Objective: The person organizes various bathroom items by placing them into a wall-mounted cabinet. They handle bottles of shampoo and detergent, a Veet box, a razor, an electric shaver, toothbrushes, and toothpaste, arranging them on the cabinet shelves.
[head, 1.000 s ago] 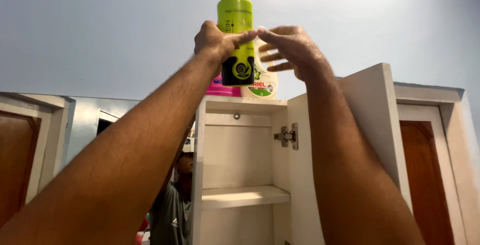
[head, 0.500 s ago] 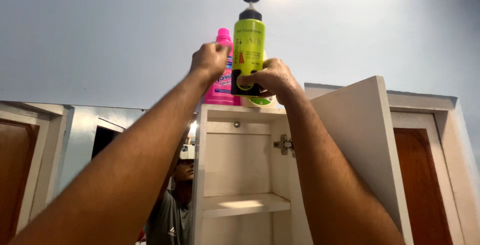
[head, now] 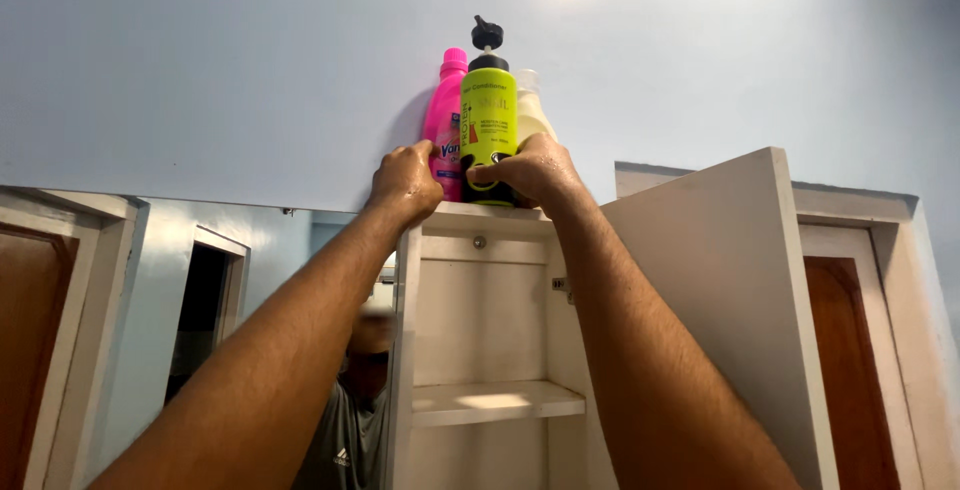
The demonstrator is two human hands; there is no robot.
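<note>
The green bottle [head: 488,115], held aloft before, now stands on the cabinet top [head: 480,220] beside the pink bottle [head: 445,115]. The right hand [head: 530,172] still grips it. The left hand [head: 405,185] rests closed against the pink one.

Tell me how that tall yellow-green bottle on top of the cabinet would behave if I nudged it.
The yellow-green bottle is tall and narrow with a pump top, so it probably tips easily. It stands near the front edge of the cabinet top, so a fall seems possible. Its smooth plastic may be slippery in the right hand.

The green bottle [head: 488,120] and the pink bottle [head: 445,115] look like glossy, smooth plastic, the green one with a black plastic cap. The cabinet [head: 480,225] is smooth, matt white board, and the wall [head: 200,70] is matt painted plaster.
</note>
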